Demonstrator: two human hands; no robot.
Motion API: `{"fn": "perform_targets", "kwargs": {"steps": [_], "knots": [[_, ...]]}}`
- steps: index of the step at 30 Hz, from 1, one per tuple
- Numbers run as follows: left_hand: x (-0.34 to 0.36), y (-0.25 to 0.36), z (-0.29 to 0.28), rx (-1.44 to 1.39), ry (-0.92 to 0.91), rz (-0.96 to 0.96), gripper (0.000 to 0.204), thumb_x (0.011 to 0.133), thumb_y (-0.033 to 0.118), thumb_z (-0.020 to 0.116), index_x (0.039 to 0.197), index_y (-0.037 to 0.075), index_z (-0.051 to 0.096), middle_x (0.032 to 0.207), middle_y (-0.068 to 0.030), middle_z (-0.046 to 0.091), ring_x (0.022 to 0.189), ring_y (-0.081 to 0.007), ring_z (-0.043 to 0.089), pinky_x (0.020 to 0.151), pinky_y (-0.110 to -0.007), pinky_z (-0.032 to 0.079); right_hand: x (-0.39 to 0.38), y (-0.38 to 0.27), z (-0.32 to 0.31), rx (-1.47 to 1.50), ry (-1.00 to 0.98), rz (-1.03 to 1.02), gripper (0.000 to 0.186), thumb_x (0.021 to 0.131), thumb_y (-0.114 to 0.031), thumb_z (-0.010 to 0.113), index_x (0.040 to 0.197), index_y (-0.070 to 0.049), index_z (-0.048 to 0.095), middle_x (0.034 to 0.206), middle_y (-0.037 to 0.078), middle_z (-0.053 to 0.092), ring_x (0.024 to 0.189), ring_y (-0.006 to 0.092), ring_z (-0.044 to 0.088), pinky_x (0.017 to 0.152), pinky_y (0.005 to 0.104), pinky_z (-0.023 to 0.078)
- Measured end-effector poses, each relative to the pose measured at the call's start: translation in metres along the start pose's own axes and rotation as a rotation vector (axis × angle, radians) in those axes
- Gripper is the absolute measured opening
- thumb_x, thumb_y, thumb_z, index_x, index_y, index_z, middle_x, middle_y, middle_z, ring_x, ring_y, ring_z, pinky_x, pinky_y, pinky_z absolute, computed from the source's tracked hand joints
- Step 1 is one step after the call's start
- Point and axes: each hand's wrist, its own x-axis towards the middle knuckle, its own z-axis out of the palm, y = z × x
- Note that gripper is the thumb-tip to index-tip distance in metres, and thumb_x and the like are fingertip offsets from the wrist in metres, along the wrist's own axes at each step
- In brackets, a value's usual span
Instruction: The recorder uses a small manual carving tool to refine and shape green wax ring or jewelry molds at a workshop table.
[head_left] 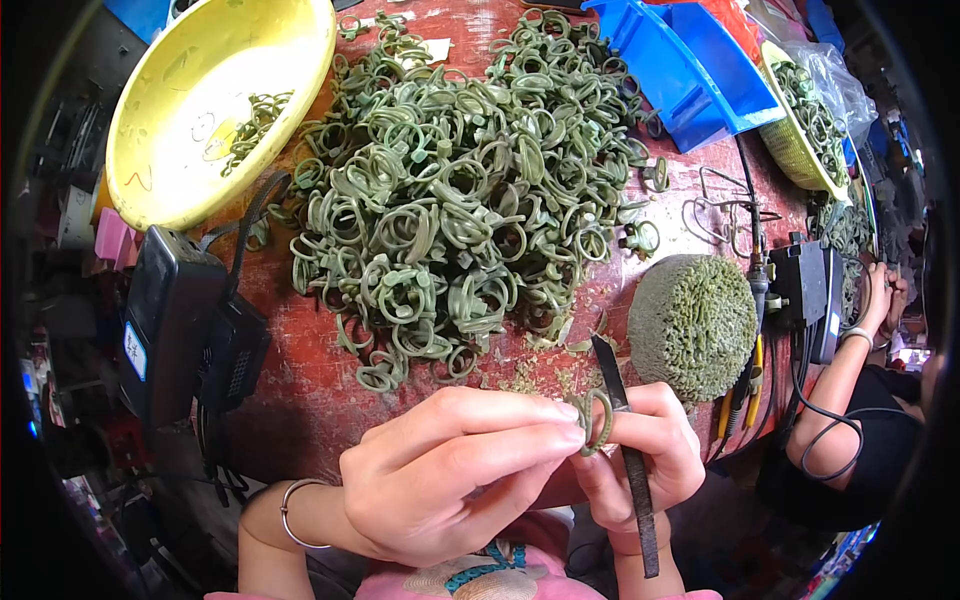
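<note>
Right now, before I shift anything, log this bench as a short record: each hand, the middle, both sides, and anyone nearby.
Left hand: fingertips on a green ring
Right hand: gripping a flat black file-like tool, close against the ring
Middle: heap of green rings on a worn red table
Left side: tilted yellow basin, some green pieces inside
Right side: blue plastic bin, round green block
Nearby: co-worker's hand, far right

the left hand (pixel 450 470) pinches a green ring (pixel 605 426) by the right hand (pixel 662 450), which holds a dark flat file (pixel 638 490); beyond, a heap of green rings (pixel 440 200) covers the red bench (pixel 305 365).
</note>
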Motion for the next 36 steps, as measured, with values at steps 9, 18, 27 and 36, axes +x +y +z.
{"fn": "perform_targets", "kwargs": {"steps": [9,18,27,36], "knots": [[0.000,0.001,-0.002,-0.052,-0.027,-0.019,0.024,0.065,-0.008,0.068,0.086,0.001,0.060,0.088,-0.0118,0.059,0.073,-0.0184,0.062,0.061,-0.024,0.052,-0.004,-0.001,0.001,-0.050,0.093,-0.061,0.036,0.058,0.002,0.075,0.091,-0.006,0.062,0.078,0.008,0.057,0.060,0.0166,0.058,0.050,0.0249,0.047],[0.004,-0.002,-0.010,-0.269,-0.176,-0.031,0.024,0.067,-0.006,0.067,0.090,-0.002,0.061,0.088,-0.0134,0.059,0.074,-0.0206,0.062,0.064,-0.026,0.053,-0.015,-0.006,0.006,-0.108,0.153,-0.086,0.020,0.073,-0.017,0.069,0.082,-0.006,0.054,0.072,0.009,0.057,0.054,0.0145,0.056,0.045,0.0212,0.043],[0.002,-0.007,-0.005,-1.011,0.056,-0.612,0.017,0.082,-0.005,0.050,0.099,-0.006,0.052,0.091,-0.0129,0.053,0.078,-0.0165,0.058,0.067,-0.028,0.052,-0.001,-0.003,0.003,-0.269,0.225,-0.023,0.027,0.066,0.008,0.065,0.091,-0.003,0.063,0.075,0.008,0.057,0.058,0.0154,0.055,0.050,0.0230,0.045],[-0.003,-0.018,-0.005,-1.423,0.062,-0.737,0.021,0.087,0.013,0.034,0.089,-0.004,0.047,0.088,-0.0156,0.048,0.071,-0.0245,0.056,0.054,-0.031,0.048,0.013,0.015,0.032,-0.557,0.084,0.004,0.033,0.069,-0.004,0.067,0.101,-0.001,0.059,0.085,0.014,0.053,0.064,0.0240,0.057,0.051,0.0296,0.047]]}}
